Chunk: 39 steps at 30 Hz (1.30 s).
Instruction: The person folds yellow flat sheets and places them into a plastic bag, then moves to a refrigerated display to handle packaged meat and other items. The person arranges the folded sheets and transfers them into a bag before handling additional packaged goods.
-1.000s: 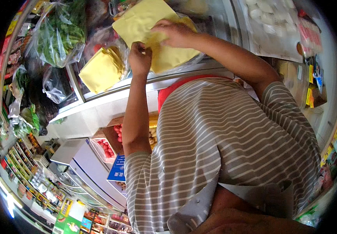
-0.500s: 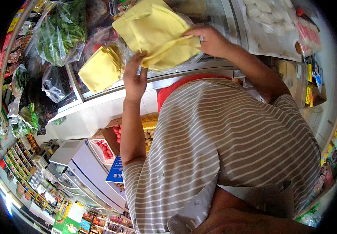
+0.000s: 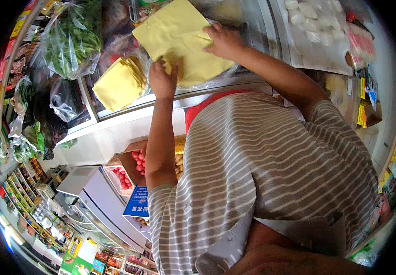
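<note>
A broad, soft yellow sheet (image 3: 184, 39), which looks like tofu skin, lies spread out on clear plastic over the counter's glass top. My left hand (image 3: 163, 80) is at its near left edge, thumb and fingers apart, the fingertips slightly blurred. Over the sheet's right side is my right hand (image 3: 226, 43), its fingers spread and the tips touching the surface. Whether more sheets lie beneath cannot be seen. Left of my left hand sits a smaller folded stack of yellow tofu skin (image 3: 119, 85), also on plastic.
Bagged leafy greens (image 3: 72, 46) and a dark plastic bag (image 3: 66, 98) lie to the left. A white board (image 3: 317, 59) with bagged white pieces is at the right. Below the counter stand a box of red round produce (image 3: 123, 176) and a white freezer (image 3: 101, 201).
The raised fold of the yellow sheet has come down flat. My right hand has moved left and let go of the edge; my left hand has released the fold.
</note>
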Available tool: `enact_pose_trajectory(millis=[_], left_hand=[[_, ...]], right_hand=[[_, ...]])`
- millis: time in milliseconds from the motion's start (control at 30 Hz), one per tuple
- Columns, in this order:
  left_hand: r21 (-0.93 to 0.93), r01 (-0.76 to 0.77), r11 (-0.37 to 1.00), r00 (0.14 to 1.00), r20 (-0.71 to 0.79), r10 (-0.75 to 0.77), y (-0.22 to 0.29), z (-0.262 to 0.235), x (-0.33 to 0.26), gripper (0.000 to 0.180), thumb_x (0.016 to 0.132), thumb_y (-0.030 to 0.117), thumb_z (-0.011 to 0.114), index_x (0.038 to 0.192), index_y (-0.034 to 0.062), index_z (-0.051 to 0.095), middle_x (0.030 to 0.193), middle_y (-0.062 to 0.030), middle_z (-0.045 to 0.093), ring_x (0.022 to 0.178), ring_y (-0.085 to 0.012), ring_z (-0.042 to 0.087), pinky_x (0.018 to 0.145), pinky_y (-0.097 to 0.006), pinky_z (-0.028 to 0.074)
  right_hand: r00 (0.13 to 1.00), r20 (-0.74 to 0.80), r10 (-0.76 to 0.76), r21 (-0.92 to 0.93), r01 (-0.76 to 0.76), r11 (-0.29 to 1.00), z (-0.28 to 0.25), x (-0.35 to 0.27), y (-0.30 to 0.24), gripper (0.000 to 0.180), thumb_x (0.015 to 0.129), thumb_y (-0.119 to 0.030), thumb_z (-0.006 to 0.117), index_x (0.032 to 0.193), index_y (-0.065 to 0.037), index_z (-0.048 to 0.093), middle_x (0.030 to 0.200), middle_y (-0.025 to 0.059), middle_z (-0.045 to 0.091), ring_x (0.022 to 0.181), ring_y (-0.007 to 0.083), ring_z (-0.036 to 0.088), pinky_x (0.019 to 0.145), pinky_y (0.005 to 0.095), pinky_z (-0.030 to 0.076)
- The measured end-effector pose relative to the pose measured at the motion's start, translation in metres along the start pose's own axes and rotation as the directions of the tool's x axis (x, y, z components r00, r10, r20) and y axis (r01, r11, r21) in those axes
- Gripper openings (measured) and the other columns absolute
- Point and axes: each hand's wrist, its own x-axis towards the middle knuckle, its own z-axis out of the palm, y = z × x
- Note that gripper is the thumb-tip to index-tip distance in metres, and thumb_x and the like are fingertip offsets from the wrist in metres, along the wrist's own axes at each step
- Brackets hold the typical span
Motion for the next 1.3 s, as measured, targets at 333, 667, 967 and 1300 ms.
enact_pose_trajectory(millis=[333,667,967,1300], left_hand=[[-0.130,-0.044,0.991,0.996,0.077,0.054,-0.010,0.003,-0.029,0.038,0.084,0.021,0.075,0.118,0.0080,0.066,0.111,-0.0172,0.067,0.101,-0.0387,0.062,0.088,-0.048,0.051],[0.062,0.140,0.988,0.911,-0.398,-0.104,-0.100,-0.183,0.013,0.046,0.090,0.017,0.074,0.127,-0.0046,0.055,0.113,-0.0184,0.065,0.106,-0.0296,0.063,0.091,-0.036,0.050],[-0.248,-0.225,0.942,0.878,0.368,0.307,0.007,-0.003,-0.035,0.028,0.085,0.014,0.070,0.112,0.0094,0.067,0.106,-0.0145,0.068,0.101,-0.0337,0.064,0.086,-0.044,0.053],[-0.001,-0.324,0.946,0.833,0.474,0.286,0.006,0.006,-0.028,0.025,0.082,0.019,0.071,0.105,0.0110,0.066,0.110,-0.0110,0.060,0.104,-0.0349,0.060,0.084,-0.046,0.054]], right_hand=[[0.900,-0.087,-0.428,-0.007,0.429,0.903,0.001,0.012,-0.009,0.027,0.096,-0.028,0.059,0.115,-0.010,0.060,0.097,0.0134,0.066,0.092,0.0354,0.065,0.086,0.0471,0.051],[0.953,-0.174,-0.249,0.570,0.304,0.763,0.040,0.135,-0.160,0.028,0.096,-0.030,0.061,0.113,-0.007,0.063,0.103,0.0137,0.069,0.094,0.0330,0.067,0.081,0.0417,0.053],[0.867,0.411,-0.281,0.032,0.294,0.955,-0.004,-0.029,0.026,0.019,0.084,-0.017,0.065,0.100,-0.007,0.061,0.104,0.0140,0.062,0.095,0.0369,0.065,0.077,0.0505,0.052],[0.891,0.352,-0.289,-0.120,0.348,0.930,0.007,-0.049,0.043,0.017,0.080,-0.016,0.069,0.091,-0.004,0.064,0.095,0.0144,0.059,0.093,0.0366,0.064,0.077,0.0486,0.052]])
